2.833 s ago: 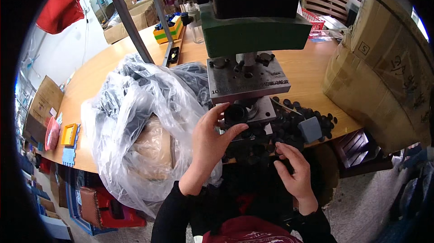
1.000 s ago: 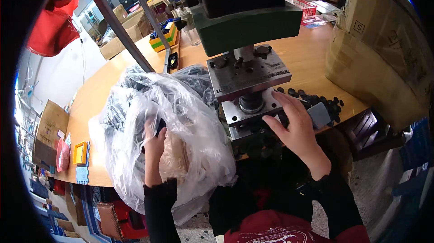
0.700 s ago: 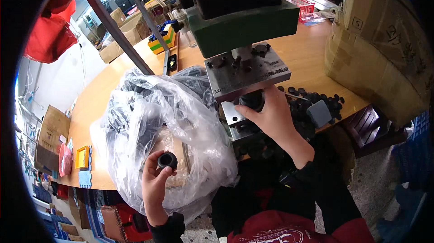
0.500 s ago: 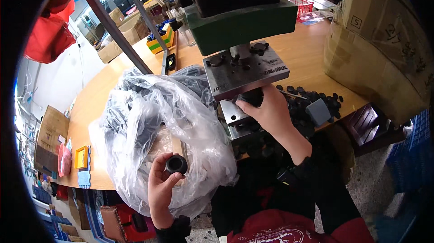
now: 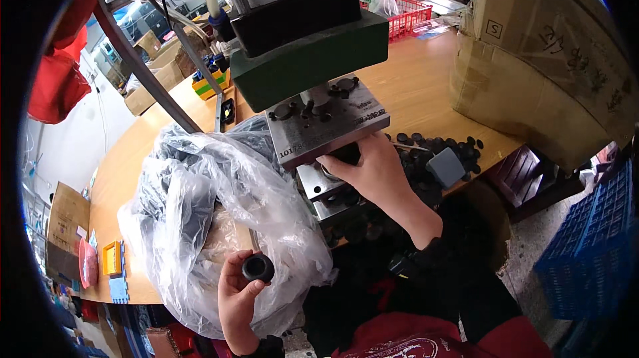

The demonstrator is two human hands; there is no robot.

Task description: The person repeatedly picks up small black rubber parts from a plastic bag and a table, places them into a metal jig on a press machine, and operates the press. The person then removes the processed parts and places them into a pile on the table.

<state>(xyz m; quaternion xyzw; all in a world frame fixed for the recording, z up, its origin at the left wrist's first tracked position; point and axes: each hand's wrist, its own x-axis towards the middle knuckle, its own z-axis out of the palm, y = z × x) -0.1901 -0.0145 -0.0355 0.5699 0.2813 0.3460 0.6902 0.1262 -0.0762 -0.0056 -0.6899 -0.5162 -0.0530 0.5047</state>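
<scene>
My left hand (image 5: 234,301) pinches a round black rubber piece (image 5: 267,273) between thumb and fingers, its hollow face turned up, in front of a clear plastic bag (image 5: 186,265). To the right, my right hand (image 5: 383,175) reaches under the steel upper plate (image 5: 326,126) of a green press (image 5: 309,58). Its thumb and fingers are round a black piece (image 5: 347,153), mostly hidden by the plate and the hand. Below sits the steel lower block (image 5: 319,183), partly covered by my hand.
Many small black round pieces (image 5: 459,151) lie right of the press, beside a grey square block (image 5: 446,168). A large cardboard box (image 5: 539,78) stands at the right, with a blue crate (image 5: 586,238) below it. A yellow tray (image 5: 112,259) lies far left.
The whole view has shifted, so the press appears further left. My right hand has gone slightly deeper under the upper plate with the black piece. My left hand keeps its rubber piece, slightly turned.
</scene>
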